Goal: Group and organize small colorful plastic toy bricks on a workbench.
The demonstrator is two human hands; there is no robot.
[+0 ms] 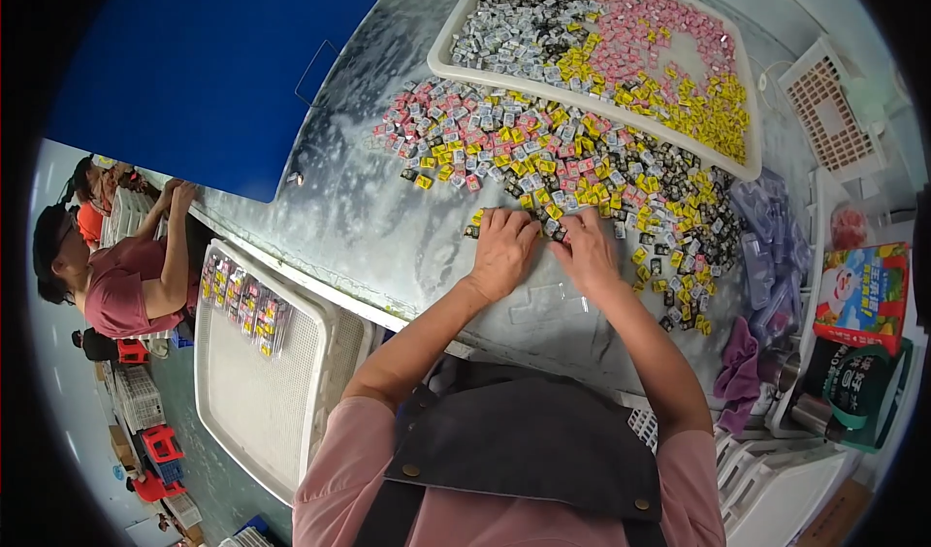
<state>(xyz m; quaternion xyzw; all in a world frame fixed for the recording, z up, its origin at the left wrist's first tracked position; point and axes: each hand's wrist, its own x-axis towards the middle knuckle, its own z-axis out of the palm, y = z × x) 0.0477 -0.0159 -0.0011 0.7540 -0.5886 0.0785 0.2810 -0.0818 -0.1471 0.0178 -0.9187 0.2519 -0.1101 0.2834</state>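
Small flat colored pieces (558,151), yellow, pink, black and pale grey, lie in a wide loose heap on the grey table (388,241). At the near edge of the heap, my left hand (504,251) rests with bent fingers close together over the tabletop. A few yellow-and-black pieces (472,229) show beside its fingertips; whatever lies under the fingers is hidden. Close to its right, my right hand (588,254) has thumb and fingers closed around small pieces (554,229) at their tips. Below it lies a clear plastic tray (545,302), faint against the table.
A white tray (441,62) of pieces sorted by color stands behind the heap. Clear plastic packs (766,256) and a purple cloth (739,372) lie right. A blue board (213,72) stands left, above a co-worker (136,285). Filled clear packs (257,309) lie in a white crate (257,421).
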